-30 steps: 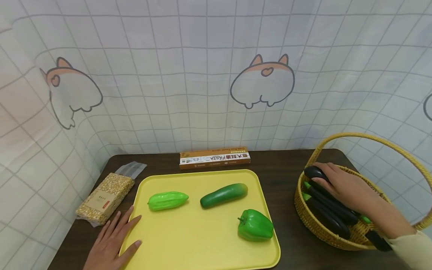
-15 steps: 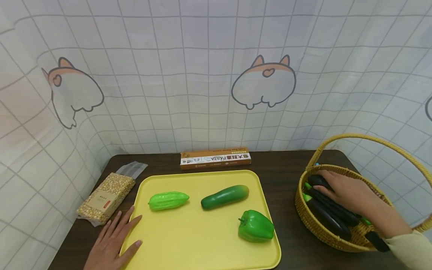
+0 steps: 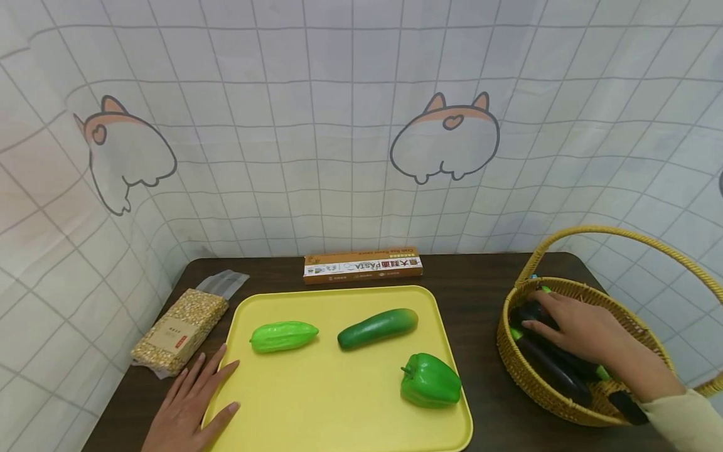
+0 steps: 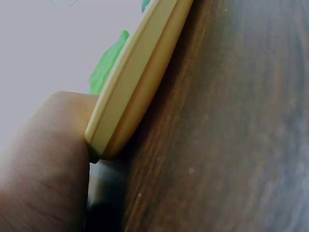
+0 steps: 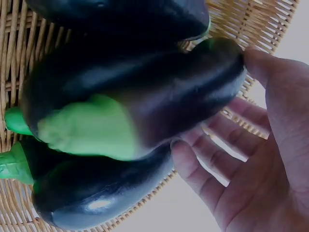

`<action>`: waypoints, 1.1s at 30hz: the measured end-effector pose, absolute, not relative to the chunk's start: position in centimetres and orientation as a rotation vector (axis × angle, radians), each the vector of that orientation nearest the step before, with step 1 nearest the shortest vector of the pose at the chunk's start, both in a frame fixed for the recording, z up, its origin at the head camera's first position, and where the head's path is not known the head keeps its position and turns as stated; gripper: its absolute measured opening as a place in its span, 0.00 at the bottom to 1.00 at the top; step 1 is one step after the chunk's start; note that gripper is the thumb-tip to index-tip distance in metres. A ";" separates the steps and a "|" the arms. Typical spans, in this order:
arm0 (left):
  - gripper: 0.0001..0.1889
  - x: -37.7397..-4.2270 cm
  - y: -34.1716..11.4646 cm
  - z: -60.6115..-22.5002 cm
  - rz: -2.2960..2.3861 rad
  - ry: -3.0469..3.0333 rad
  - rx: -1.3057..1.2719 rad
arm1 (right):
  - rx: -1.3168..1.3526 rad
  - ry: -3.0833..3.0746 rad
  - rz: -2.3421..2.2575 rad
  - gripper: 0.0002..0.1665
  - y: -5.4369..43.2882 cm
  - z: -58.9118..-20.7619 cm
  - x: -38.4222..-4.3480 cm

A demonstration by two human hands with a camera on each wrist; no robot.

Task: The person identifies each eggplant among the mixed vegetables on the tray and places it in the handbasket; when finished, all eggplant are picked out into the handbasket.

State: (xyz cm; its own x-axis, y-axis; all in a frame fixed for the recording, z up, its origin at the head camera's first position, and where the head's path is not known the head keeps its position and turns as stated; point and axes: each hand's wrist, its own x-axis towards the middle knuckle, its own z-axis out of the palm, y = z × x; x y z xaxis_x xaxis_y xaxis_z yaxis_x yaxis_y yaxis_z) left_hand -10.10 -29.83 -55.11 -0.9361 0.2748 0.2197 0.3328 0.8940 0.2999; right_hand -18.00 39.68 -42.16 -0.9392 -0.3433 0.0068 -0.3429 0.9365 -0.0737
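My right hand [image 3: 584, 323] reaches into a yellow wicker basket [image 3: 522, 370] at the right, among several dark purple eggplants. In the right wrist view, an eggplant [image 5: 183, 96] with a blurred pale-green cap lies between that hand's thumb and fingers. The thumb touches its end, while the fingers pass partly hidden behind it. More eggplants [image 5: 111, 191] lie close beside it. My left hand [image 3: 183, 402] rests with spread, straight fingers on the left rim of a yellow tray [image 3: 316, 402]. A pale green bitter melon [image 3: 284, 336], a dark green cucumber-like vegetable [image 3: 377, 328] and a green bell pepper [image 3: 430, 380] lie on it.
Left of the tray lies a clear bag of corn kernels [image 3: 181, 329]. A long pasta box [image 3: 363, 265] stands behind the tray on the dark wooden table [image 3: 469, 301]. The basket's tall handle [image 3: 607, 231] arches over it, and a white grid-patterned curtain [image 3: 282, 138] surrounds the table.
My right hand has moved lower into the basket, and the eggplant under it has sunk with it. A green cap now shows by the fingertips. My left hand stays in place.
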 end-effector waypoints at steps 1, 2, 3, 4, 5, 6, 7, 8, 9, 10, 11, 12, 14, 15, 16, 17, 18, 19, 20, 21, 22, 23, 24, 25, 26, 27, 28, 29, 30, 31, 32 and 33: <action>0.35 -10.1 -29.8 -55.1 -0.504 -2.887 -0.467 | -0.543 3.086 -0.124 0.37 39.6 -42.1 -18.0; 0.35 -10.0 -29.8 -55.0 -0.509 -2.883 -0.465 | -0.544 3.091 -0.131 0.36 39.6 -42.1 -18.0; 0.35 -10.0 -29.7 -55.0 -0.511 -2.878 -0.466 | -0.550 3.100 -0.131 0.36 39.6 -42.0 -18.0; 0.35 -10.0 -29.7 -55.0 -0.514 -2.873 -0.465 | -0.554 3.108 -0.131 0.35 39.6 -42.0 -18.0; 0.35 -10.0 -29.7 -55.0 -0.515 -2.870 -0.469 | -0.559 3.116 -0.128 0.35 39.6 -42.0 -18.0; 0.35 -9.9 -29.7 -54.9 -0.515 -2.865 -0.468 | -0.564 3.122 -0.126 0.34 39.6 -42.0 -18.0; 0.35 -9.9 -29.7 -54.9 -0.516 -2.863 -0.464 | -0.573 3.128 -0.123 0.34 39.5 -41.9 -18.1; 0.35 -9.8 -29.7 -55.0 -0.518 -2.860 -0.459 | -0.581 3.131 -0.120 0.33 39.5 -41.9 -18.1; 0.35 -9.8 -29.7 -54.9 -0.516 -2.864 -0.459 | -0.591 3.134 -0.118 0.33 39.4 -41.9 -18.2; 0.35 -9.7 -29.7 -55.0 -0.518 -2.867 -0.457 | -0.602 3.141 -0.118 0.32 39.3 -41.8 -18.2; 0.35 -9.7 -29.8 -55.0 -0.518 -2.871 -0.457 | -0.618 3.150 -0.119 0.31 39.2 -41.7 -18.3; 0.35 -9.7 -29.8 -54.9 -0.522 -2.876 -0.453 | -0.641 3.163 -0.124 0.28 39.2 -41.6 -18.3; 0.35 -9.8 -29.9 -54.9 -0.534 -2.881 -0.454 | -0.687 3.190 -0.130 0.23 39.0 -41.2 -18.4; 0.35 -9.8 -29.9 -54.9 -0.541 -2.883 -0.458 | -0.722 3.209 -0.135 0.19 38.9 -41.0 -18.4; 0.35 -9.8 -30.0 -54.9 -0.557 -2.880 -0.456 | -0.762 3.228 -0.141 0.17 38.9 -40.8 -18.4; 0.35 -9.8 -30.0 -54.9 -0.578 -2.880 -0.460 | -0.802 3.249 -0.145 0.15 38.8 -40.6 -18.4; 0.35 -9.8 -30.1 -54.8 -0.607 -2.884 -0.464 | -0.844 3.274 -0.152 0.15 38.7 -40.5 -18.4; 0.35 -9.9 -30.1 -54.7 -0.643 -2.881 -0.472 | -0.886 3.297 -0.155 0.15 38.6 -40.4 -18.3; 0.35 -9.9 -30.1 -54.5 -0.685 -2.881 -0.479 | -0.935 3.321 -0.162 0.14 38.6 -40.3 -18.3; 0.35 -9.9 -30.1 -54.2 -0.735 -2.880 -0.486 | -0.988 3.346 -0.174 0.13 38.5 -40.2 -18.2; 0.35 -9.9 -30.1 -53.8 -0.776 -2.873 -0.499 | -1.042 3.371 -0.187 0.13 38.3 -40.1 -18.2; 0.34 -9.9 -30.1 -53.3 -0.807 -2.868 -0.513 | -1.096 3.397 -0.201 0.15 38.2 -39.9 -18.1; 0.34 -9.9 -29.9 -52.7 -0.834 -2.861 -0.523 | -1.155 3.419 -0.212 0.19 38.0 -39.7 -18.1; 0.34 -10.0 -29.8 -52.2 -0.850 -2.847 -0.535 | -1.209 3.439 -0.223 0.24 37.8 -39.5 -18.1; 0.34 -10.0 -29.5 -51.5 -0.867 -2.842 -0.542 | -1.251 3.459 -0.231 0.30 37.6 -39.3 -18.0; 0.35 -10.1 -29.3 -50.9 -0.891 -2.836 -0.548 | -1.283 3.478 -0.236 0.34 37.4 -39.0 -17.9; 0.36 -10.3 -28.9 -50.3 -0.908 -2.828 -0.558 | -1.302 3.497 -0.237 0.36 37.2 -38.8 -17.8; 0.38 -10.4 -28.6 -49.6 -0.937 -2.830 -0.559 | -1.306 3.512 -0.240 0.36 37.0 -38.5 -17.7; 0.40 -10.5 -28.2 -49.0 -0.966 -2.829 -0.564 | -1.304 3.525 -0.238 0.36 36.7 -38.2 -17.5; 0.42 -10.6 -27.9 -48.4 -0.988 -2.828 -0.566 | -1.291 3.535 -0.242 0.36 36.4 -38.0 -17.4; 0.44 -10.8 -27.5 -47.9 -1.009 -2.824 -0.575 | -1.273 3.543 -0.247 0.36 36.1 -37.8 -17.2; 0.45 -10.9 -27.1 -47.3 -1.013 -2.822 -0.586 | -1.253 3.551 -0.253 0.37 35.8 -37.6 -17.0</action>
